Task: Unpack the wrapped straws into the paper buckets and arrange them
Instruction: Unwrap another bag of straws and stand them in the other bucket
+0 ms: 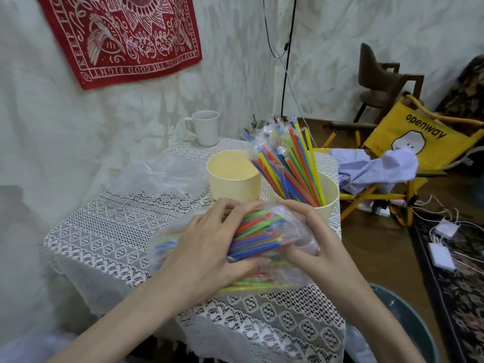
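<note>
1. While both forearms reached in from the 6 o'clock edge, the left hand [209, 244] lay over the wrapped straw bundle [258, 238], fingers curled round its near side and gripping it.
2. At 3 o'clock of that bundle, the right hand [309, 239] pinched the clear wrapper [301, 231] at the straws' open ends, thumb and fingers bent.
3. Both hands held the bundle just above the lace tablecloth [117, 231], tips pointing toward 2 o'clock.
4. Toward 12 o'clock stood the left paper bucket [234, 176], no straws showing above its rim.
5. Toward 1 o'clock, the right paper bucket [328, 197] held upright straws [290, 163], partly still wrapped.
6. A white mug [205, 128] stood farther at 12 o'clock; crumpled plastic [159, 176] lay at 10 o'clock.
</note>
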